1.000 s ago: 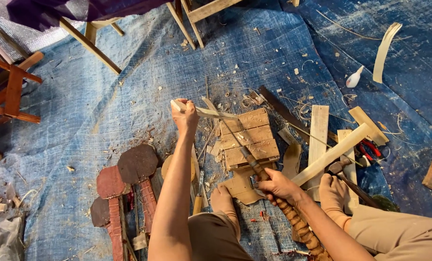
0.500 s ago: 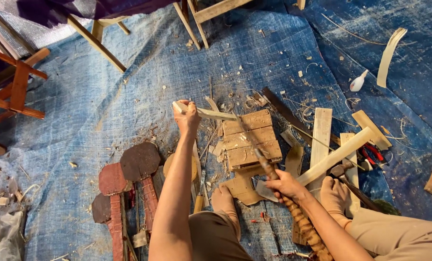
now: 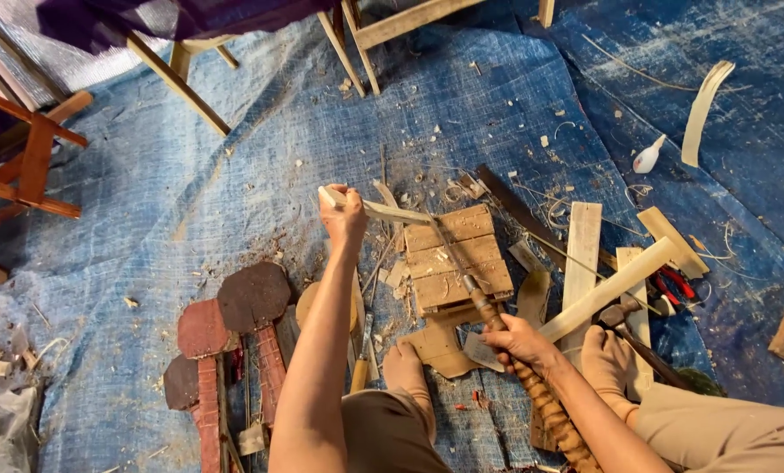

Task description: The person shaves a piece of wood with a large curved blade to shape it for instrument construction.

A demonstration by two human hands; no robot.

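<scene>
Both hands grip: the left hand (image 3: 344,219) clenches a thin, pale wooden strip (image 3: 392,210), while the right hand (image 3: 519,337) grasps a blade's spiral-carved brown handle (image 3: 545,407).

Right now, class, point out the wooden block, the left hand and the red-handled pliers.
wooden block (image 3: 456,257), head view, middle slat of its top.
left hand (image 3: 344,216), head view, back of the hand, gripping a thin strip.
pliers (image 3: 675,287), head view, red handles.
</scene>
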